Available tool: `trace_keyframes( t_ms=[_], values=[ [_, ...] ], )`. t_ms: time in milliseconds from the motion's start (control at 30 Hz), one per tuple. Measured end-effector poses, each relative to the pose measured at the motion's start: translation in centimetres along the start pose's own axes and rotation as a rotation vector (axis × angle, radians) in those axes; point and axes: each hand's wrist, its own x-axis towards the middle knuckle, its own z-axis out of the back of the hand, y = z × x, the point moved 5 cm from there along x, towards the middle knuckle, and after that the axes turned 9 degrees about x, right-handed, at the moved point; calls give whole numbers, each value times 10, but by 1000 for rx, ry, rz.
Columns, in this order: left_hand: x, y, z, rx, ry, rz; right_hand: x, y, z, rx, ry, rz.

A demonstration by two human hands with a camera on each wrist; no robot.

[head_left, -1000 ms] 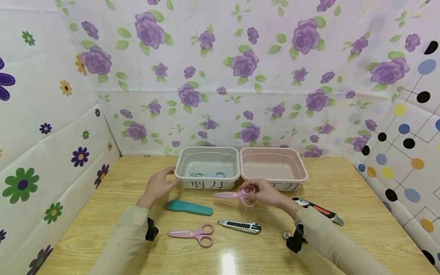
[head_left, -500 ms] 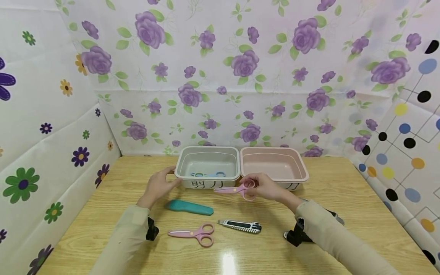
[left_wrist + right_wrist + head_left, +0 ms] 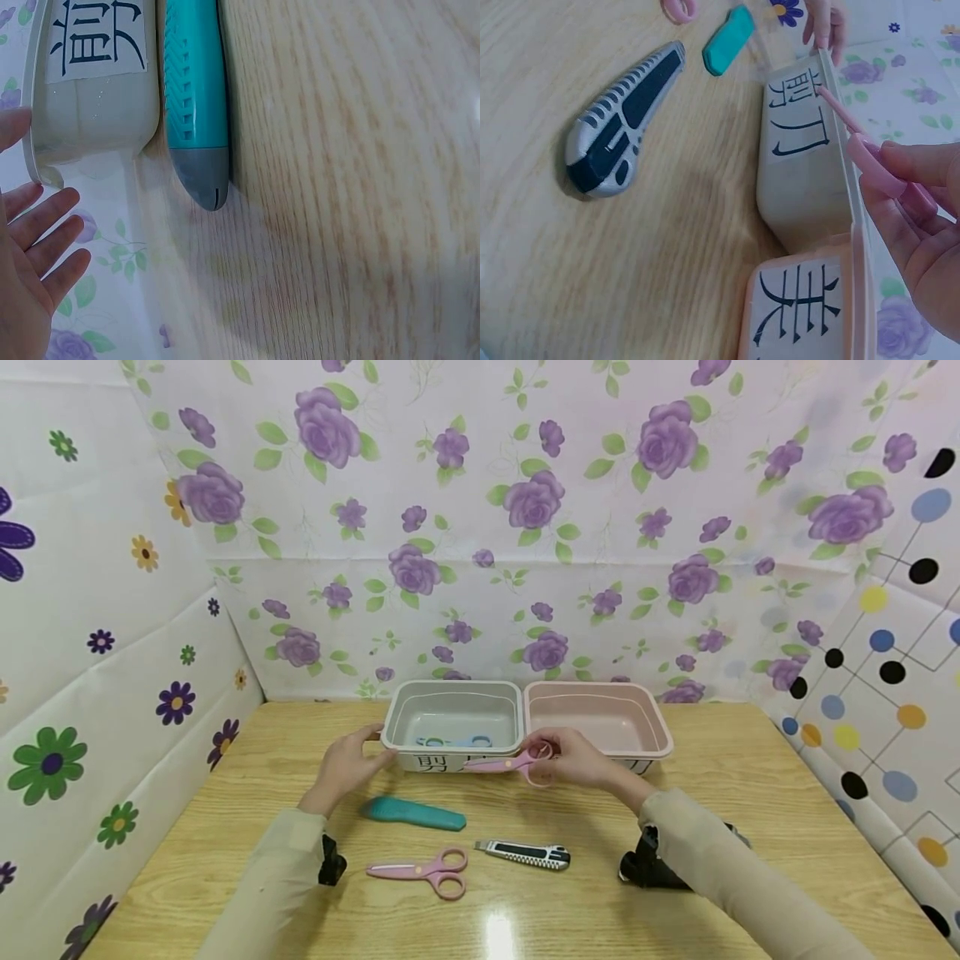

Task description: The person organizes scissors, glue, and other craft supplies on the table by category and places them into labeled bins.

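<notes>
- Frame centre: right hand (image 3: pixel 573 762) pinches pink scissors (image 3: pixel 510 764) by the handle, blades aimed left, before the grey bin (image 3: pixel 457 710); I judge this keeps fingers off the edges.
- Left of centre: left hand (image 3: pixel 347 772), fingers fairly straight, touches the grey bin's rim, likely steadying it.
- Lower middle: silver cutter (image 3: pixel 525 854) lies apart, perhaps for easy pickup.

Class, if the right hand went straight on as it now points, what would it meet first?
Probably the grey bin, at its front right corner; but the right hand, holding pink scissors, may pass above it, as depth is unclear.
</notes>
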Motion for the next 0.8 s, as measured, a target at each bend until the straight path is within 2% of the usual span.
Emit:
trace_keyframes(
  t_ms=[333,800],
  values=[
    [0,0,0,-2,-7,-2,18,-22,5,19,-8,11],
    [0,-1,1,-10,-6,-6,35,-14,10,-50,-52,64]
  ],
)
